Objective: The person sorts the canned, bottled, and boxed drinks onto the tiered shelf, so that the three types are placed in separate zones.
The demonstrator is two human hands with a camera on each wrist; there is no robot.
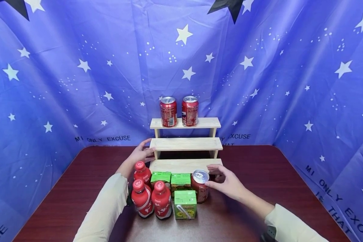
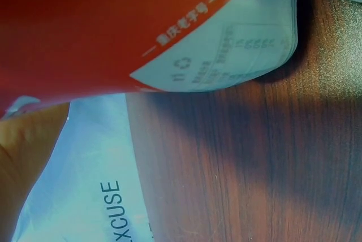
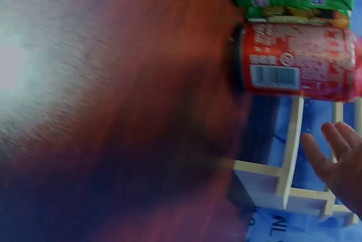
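A three-tier pale wooden shelf [image 1: 186, 144] stands at the back of the table. My left hand [image 1: 139, 155] is at the left end of its middle tier, fingers extended against the edge. Beside the front can [image 1: 200, 191], my right hand [image 1: 228, 183] is held with spread fingers, thumb close to the can's rim; contact is unclear. In the right wrist view that hand [image 3: 342, 168] shows relaxed fingers beside the shelf [image 3: 291, 151], apart from the red can [image 3: 300, 61]. Two more cans [image 1: 168, 112] stand on the top tier.
Three red bottles [image 1: 161, 200] stand at the front left, near my left forearm. Several green cartons [image 1: 185, 205] stand between the bottles and the front can. A blue star-patterned cloth [image 1: 118, 67] surrounds the dark red table [image 1: 260, 168] at the back and sides.
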